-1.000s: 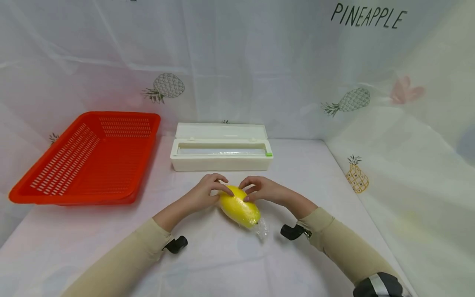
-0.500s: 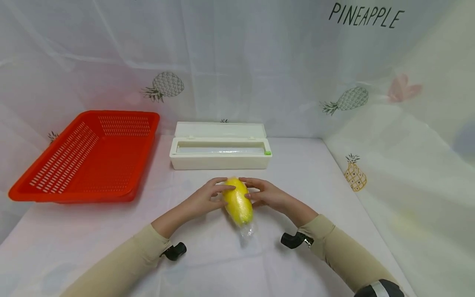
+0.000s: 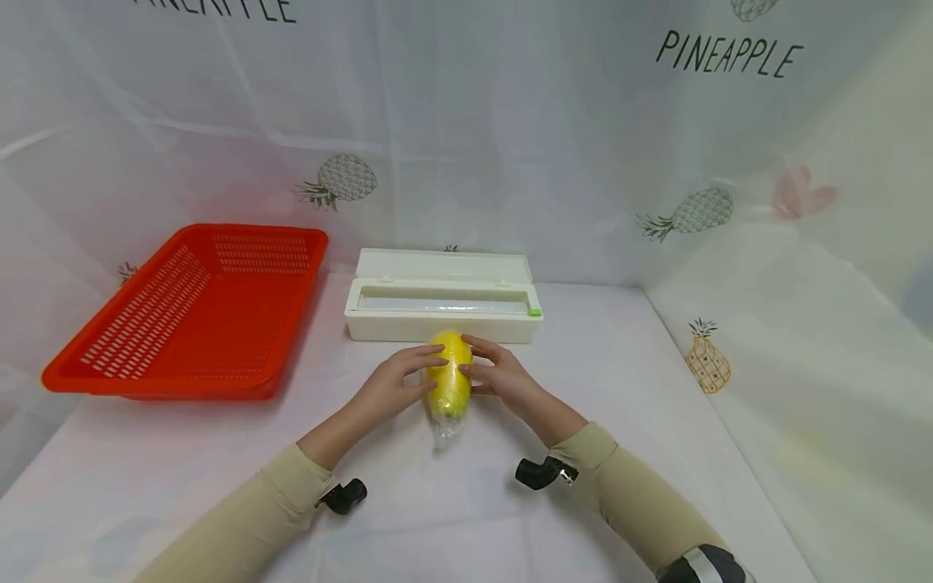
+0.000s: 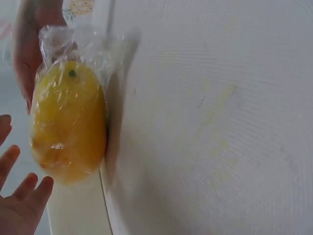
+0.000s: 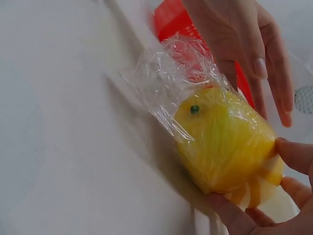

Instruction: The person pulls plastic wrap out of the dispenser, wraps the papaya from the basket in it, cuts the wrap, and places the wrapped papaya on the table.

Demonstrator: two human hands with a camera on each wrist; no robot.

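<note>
Yellow oval fruit (image 3: 449, 372) wrapped in clear film, loose film tail toward the person, on white table

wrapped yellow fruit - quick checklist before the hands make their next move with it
1. Both hands on the fruit: ok. The left hand and right hand touch the yellow fruit from either side.
2. Film covers the fruit: ok. The cling film lies tight over the skin in both wrist views.
3. Loose film end tucked in: not ok. A crumpled tail sticks out at the stem end, toward the person.
4. Fruit supported: ok. It rests on the white table.
5. Red basket free to take it: ok. The red basket holds nothing.
6. Film dispenser shut: not ok. The white dispenser stands with its lid up, just behind the fruit.
</note>
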